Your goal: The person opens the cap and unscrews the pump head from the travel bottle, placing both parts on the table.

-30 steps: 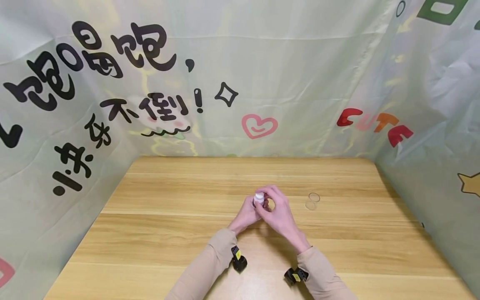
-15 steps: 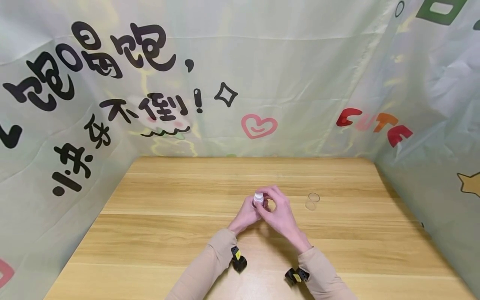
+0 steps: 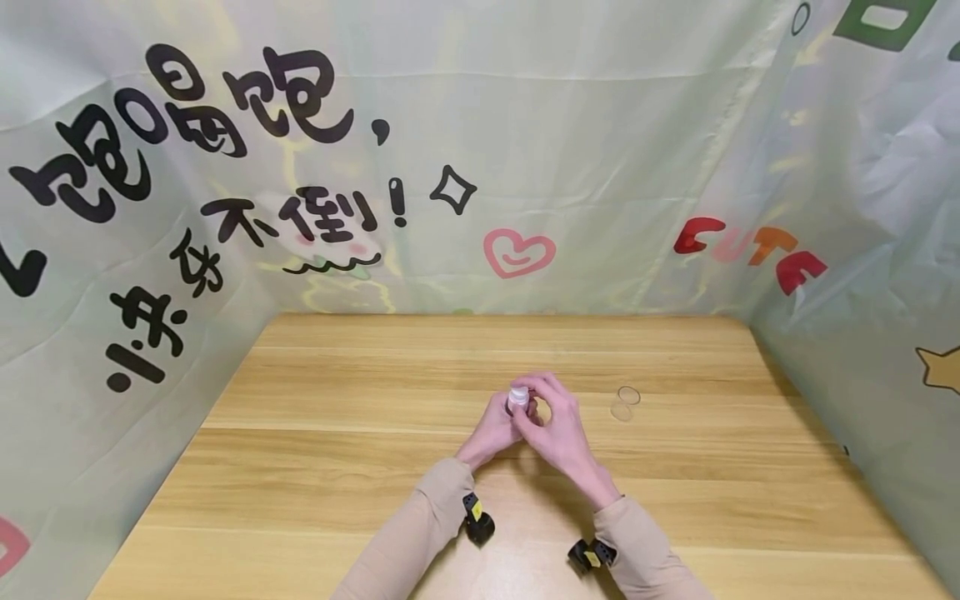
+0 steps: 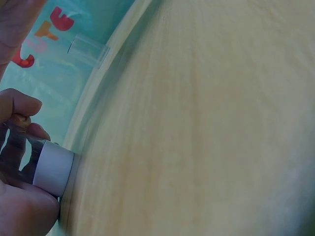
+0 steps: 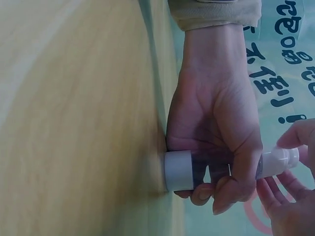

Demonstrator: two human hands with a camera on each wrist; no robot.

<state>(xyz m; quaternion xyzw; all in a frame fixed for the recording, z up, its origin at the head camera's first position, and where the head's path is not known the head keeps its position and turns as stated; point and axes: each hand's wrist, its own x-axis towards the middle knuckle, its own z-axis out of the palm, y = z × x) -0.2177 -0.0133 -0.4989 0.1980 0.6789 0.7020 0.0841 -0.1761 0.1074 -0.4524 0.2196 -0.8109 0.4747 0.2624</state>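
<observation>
A small bottle [image 5: 178, 170] with a white base, a see-through middle and a white top [image 5: 275, 162] is held upright just over or on the table; contact cannot be told. My left hand [image 3: 491, 427] grips it round the middle, thumb and fingers curled about the body. From the right, my right hand [image 3: 558, 429] has its thumb and fingers on the white top, pinching it. Most of the body is hidden behind the left hand's fingers. In the left wrist view the white base shows beneath the hand.
A clear cylinder [image 4: 87, 50], perhaps a cap, stands on the wooden table [image 3: 337, 475] to the right of the hands. Printed cloth walls [image 3: 600, 167] close off the back and both sides. Black wrist cameras hang beneath both forearms.
Both hands and the bottle stay in nearly the same place. Only slight shifts of the right hand's fingers at the white top can be seen.
</observation>
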